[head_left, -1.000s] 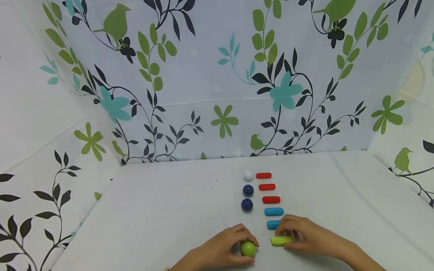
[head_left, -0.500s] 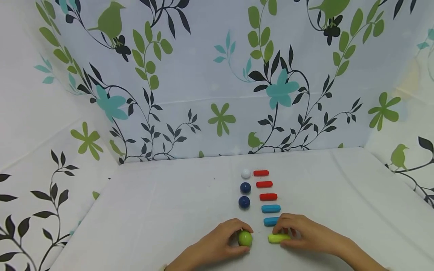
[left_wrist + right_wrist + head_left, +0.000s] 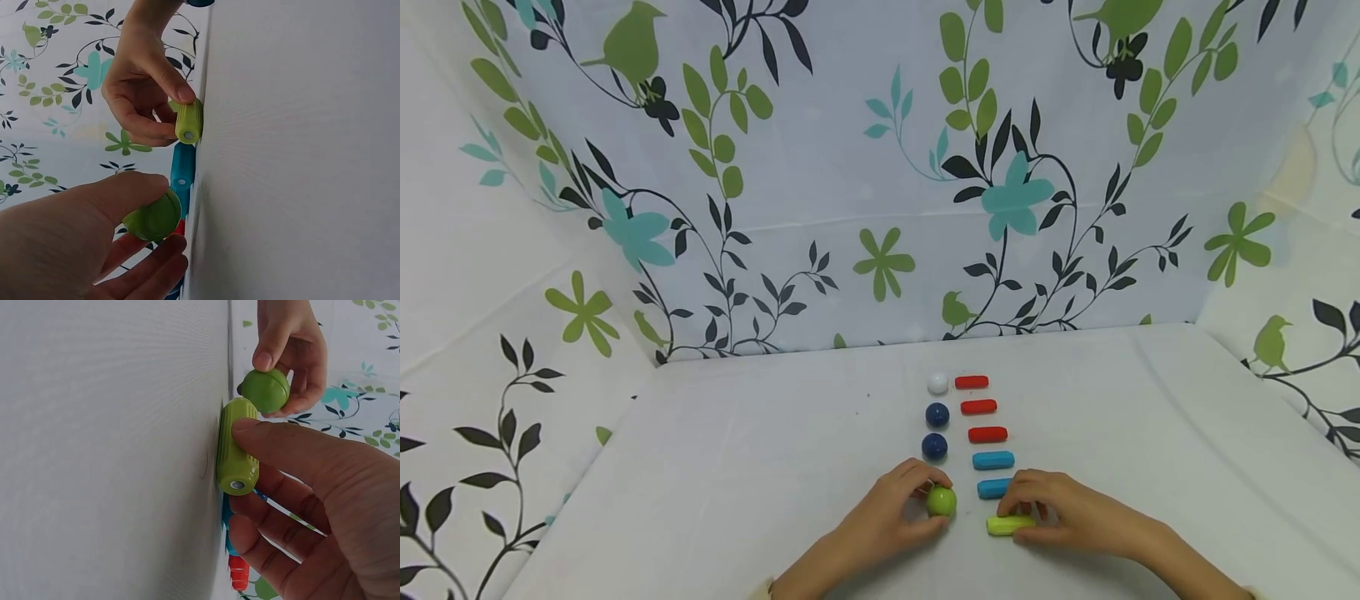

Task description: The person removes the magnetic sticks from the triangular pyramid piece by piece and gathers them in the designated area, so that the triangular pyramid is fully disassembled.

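My left hand (image 3: 891, 510) holds a glossy green ball (image 3: 942, 501) between thumb and fingers, just in front of the nearer dark blue ball (image 3: 935, 447). In the left wrist view the ball (image 3: 155, 215) shows a seam around it. To the right, my right hand (image 3: 1071, 515) pinches a yellow-green ribbed rod (image 3: 1009, 525) lying crosswise at the near end of a column of rods. A round metal dot marks the rod's end (image 3: 237, 485) in the right wrist view. The right fingertips partly cover the nearer blue rod (image 3: 992, 489).
Beyond the hands, a second dark blue ball (image 3: 937, 415) and a white ball (image 3: 937, 383) continue the ball column. Beside them lie another blue rod (image 3: 993, 460) and red rods (image 3: 987, 435). A white cloth covers the table (image 3: 760, 467); a patterned curtain (image 3: 820, 150) hangs behind.
My left hand has moved forward with the green ball, closer to the dark blue balls. The right hand stays on the yellow-green rod. The head view has shifted slightly.
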### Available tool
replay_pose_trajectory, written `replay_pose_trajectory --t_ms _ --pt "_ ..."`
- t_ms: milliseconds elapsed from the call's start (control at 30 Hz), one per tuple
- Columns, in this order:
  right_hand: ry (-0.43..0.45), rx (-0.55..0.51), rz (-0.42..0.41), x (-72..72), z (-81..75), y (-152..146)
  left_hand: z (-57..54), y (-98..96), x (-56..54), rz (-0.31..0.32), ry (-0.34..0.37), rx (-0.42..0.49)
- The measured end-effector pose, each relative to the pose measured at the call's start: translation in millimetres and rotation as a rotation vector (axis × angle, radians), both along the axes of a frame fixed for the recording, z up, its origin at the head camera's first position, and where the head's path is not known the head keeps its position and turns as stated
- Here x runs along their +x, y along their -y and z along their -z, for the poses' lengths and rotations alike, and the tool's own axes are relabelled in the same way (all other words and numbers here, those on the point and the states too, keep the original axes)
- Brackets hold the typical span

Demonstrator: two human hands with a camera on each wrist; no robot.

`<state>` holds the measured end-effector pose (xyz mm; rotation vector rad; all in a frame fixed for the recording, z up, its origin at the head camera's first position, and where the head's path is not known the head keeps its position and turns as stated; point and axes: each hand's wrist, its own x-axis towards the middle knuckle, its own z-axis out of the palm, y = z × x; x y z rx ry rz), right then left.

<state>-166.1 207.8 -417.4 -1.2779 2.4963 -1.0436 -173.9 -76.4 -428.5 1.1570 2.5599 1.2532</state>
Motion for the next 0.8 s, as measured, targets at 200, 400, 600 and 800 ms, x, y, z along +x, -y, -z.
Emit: replay_pose_trajectory --t_ms 200,400,600,800 --pt "-0.007 -0.016 -0.019 0.5 0.8 0.5 -3.2 -8.5 -0.6 -0.075 -0.018 -0.111" --pt "-0.004 -0.03 -0.008 1.7 0.6 2.1 -2.9 -10.3 -0.1 -0.129 -0.007 -0.183" --pt "-0.029 -0.044 0.021 1.0 0.3 0.1 -2.9 -10.5 1.7 -0.133 -0.015 -0.188" --pt "-0.123 -0.096 0.085 -1.8 -0.7 -2.5 -7.0 -9.9 3.1 -0.189 -0.092 -0.18"
